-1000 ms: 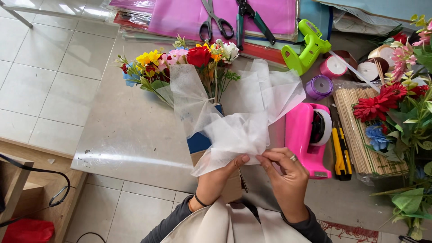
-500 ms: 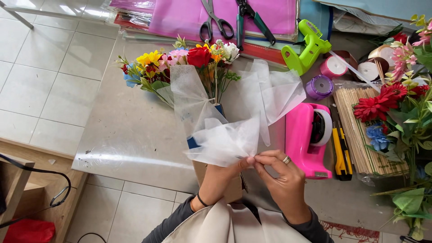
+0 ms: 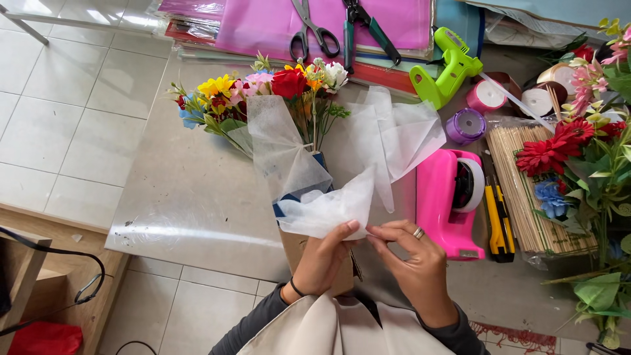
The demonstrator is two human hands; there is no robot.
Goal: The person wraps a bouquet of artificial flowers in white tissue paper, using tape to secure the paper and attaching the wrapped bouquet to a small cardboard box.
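Left hand: fingers closed in a pinch on the near edge of a white mesh wrap sheet. Right hand: ringed, fingertips pinched lightly on the same edge, just right of the left.

White mesh wrap sheet: lies directly beyond both hands, fanning away toward the bouquet; long axis runs away from the person; left hand nearer its bulk.

Bouquet: mixed artificial flowers, heads farthest from the person, stems pointing back toward the hands.

Pink tape dispenser: right of the bouquet, just beside the right hand.

Scissors: beyond the bouquet, on pink sheets.
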